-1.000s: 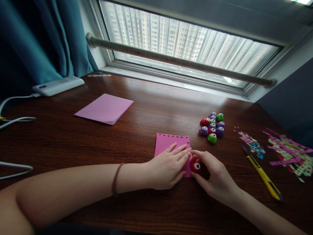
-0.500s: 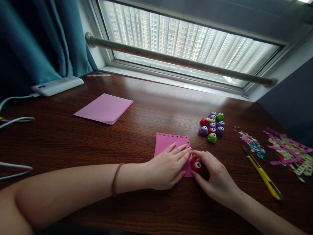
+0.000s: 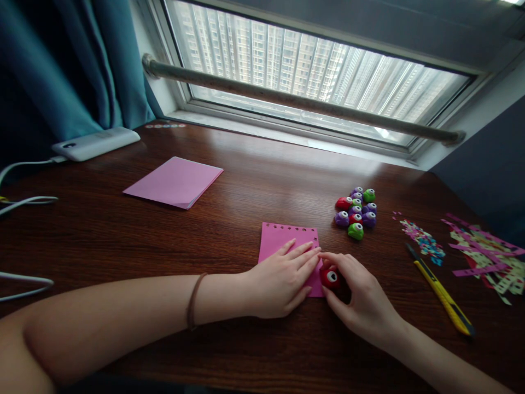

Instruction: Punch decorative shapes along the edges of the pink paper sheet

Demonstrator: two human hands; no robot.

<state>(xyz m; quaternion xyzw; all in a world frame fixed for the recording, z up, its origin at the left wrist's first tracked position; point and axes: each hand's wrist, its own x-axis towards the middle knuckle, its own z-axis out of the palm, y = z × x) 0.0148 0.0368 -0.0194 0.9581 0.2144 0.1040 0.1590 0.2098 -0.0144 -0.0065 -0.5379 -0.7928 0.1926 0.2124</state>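
A small pink paper sheet (image 3: 283, 238) lies on the dark wooden table (image 3: 246, 186), with a row of small punched holes along its far edge. My left hand (image 3: 281, 279) rests flat on the sheet's near part, fingers spread. My right hand (image 3: 361, 298) grips a small red craft punch (image 3: 329, 277) with a white eye-like mark, at the sheet's right edge. The fingertips of both hands nearly touch above the punch.
Several purple, green and red punches (image 3: 356, 210) cluster beyond my right hand. A yellow utility knife (image 3: 441, 293) and coloured paper scraps (image 3: 484, 257) lie at the right. A pink paper stack (image 3: 175, 181), a white power bank (image 3: 96, 143) and cables (image 3: 24, 200) sit left.
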